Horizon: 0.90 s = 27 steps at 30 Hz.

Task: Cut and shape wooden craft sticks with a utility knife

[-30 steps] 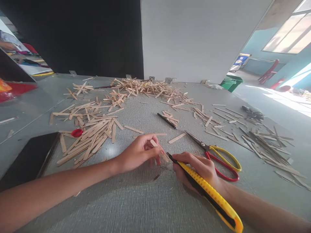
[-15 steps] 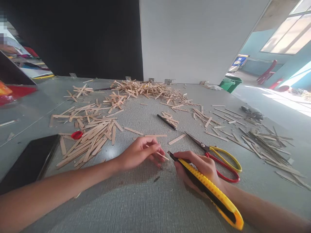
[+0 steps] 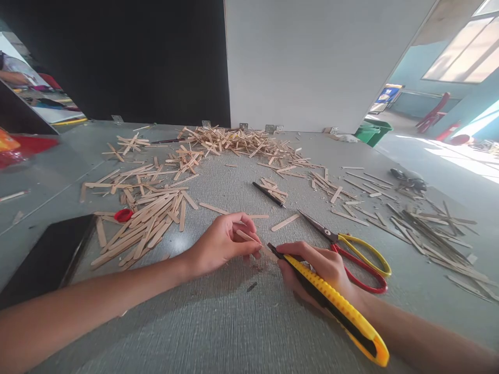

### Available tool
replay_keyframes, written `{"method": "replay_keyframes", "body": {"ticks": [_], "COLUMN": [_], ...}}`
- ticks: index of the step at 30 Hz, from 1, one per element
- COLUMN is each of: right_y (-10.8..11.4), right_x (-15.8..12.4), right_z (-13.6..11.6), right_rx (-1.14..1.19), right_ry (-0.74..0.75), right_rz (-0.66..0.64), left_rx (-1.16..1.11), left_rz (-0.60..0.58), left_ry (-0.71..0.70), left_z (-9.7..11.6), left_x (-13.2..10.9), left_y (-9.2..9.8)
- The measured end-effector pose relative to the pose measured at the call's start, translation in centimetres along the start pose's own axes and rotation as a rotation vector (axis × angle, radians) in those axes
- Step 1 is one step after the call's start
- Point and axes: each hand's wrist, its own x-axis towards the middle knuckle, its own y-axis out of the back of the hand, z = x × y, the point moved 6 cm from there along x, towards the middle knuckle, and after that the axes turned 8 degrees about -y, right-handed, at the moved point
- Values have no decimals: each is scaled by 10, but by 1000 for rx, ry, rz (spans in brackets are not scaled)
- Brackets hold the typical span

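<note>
Pinched between the thumb and fingers of my left hand (image 3: 224, 241) is a thin wooden stick (image 3: 248, 237), slanting down to the right. My right hand (image 3: 317, 270) grips a yellow and black utility knife (image 3: 331, 301), its handle end toward me. The knife's blade tip lies against or just over the stick's right end; whether it cuts in I cannot tell. Scissors (image 3: 343, 246) with one yellow and one red handle rest beside my right hand. Beyond my hands a black pen (image 3: 268, 195) lies by a few short sticks.
Wooden sticks (image 3: 144, 223) are heaped at left, with a red cap (image 3: 123, 215) and a black phone (image 3: 47, 254) alongside. Another heap (image 3: 237, 141) runs along the upright panel (image 3: 304, 67). Thin strips (image 3: 440, 239) lie scattered at right. Behind the panel at far left, a person's arm shows.
My left hand has turned the stick so its flat side shows more, and the stick's right end now meets the knife blade. The right hand keeps its grip, nearly still.
</note>
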Motion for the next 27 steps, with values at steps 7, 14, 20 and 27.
{"method": "replay_keyframes", "body": {"ticks": [7, 14, 20, 27], "right_y": [-1, 0, 5, 9], "right_x": [-1, -5, -1, -3], "right_z": [-4, 5, 0, -3], "right_rx": [-60, -14, -45, -24], "right_ry": [69, -24, -15, -3], "right_rz": [12, 9, 61, 112], "left_rx": [12, -136, -19, 13], "left_rz": [46, -49, -108, -182], "left_ry": [-74, 59, 51, 111], "left_z": [3, -5, -10, -9], "left_x": [-2, -8, -10, -13], "left_y": [0, -14, -20, -25]}}
